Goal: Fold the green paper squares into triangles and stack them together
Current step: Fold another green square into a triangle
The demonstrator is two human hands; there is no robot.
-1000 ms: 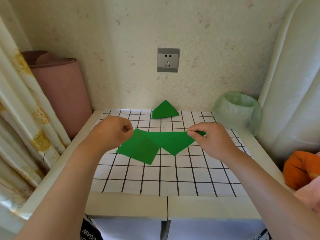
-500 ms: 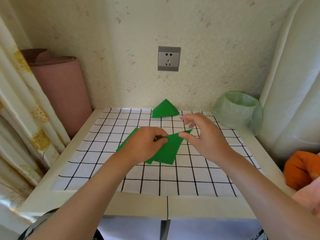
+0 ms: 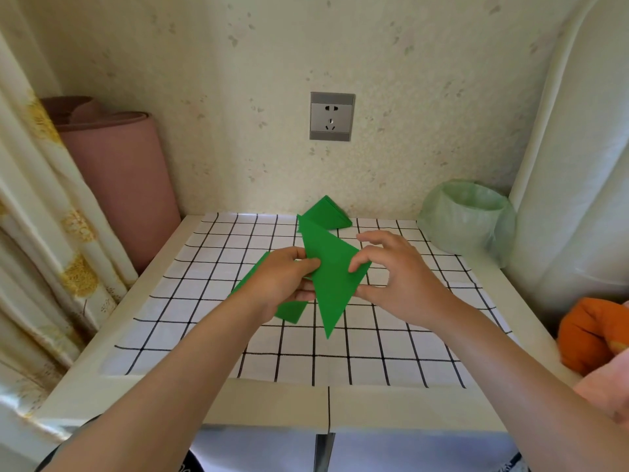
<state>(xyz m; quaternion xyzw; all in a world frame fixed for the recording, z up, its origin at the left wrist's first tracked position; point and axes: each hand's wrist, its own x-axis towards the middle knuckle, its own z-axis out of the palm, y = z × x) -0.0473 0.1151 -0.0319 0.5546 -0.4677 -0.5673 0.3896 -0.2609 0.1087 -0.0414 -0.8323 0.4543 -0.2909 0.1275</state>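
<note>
Now my left hand (image 3: 282, 279) pinches the left edge of the green paper (image 3: 332, 274) above the bench (image 3: 85, 369), my right hand (image 3: 400, 277) its right corner. A folded triangle (image 3: 327, 215) lies behind it, left of the bag-lined bin (image 3: 466, 219).

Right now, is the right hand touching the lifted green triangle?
Touching. Head view: the right hand pinches the lifted green triangle at its right corner with fingertip and thumb.

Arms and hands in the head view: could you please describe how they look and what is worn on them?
The left hand and right hand are bare, as are the left forearm and right forearm. No sleeves, gloves, rings, watch or bracelet are visible.
</note>
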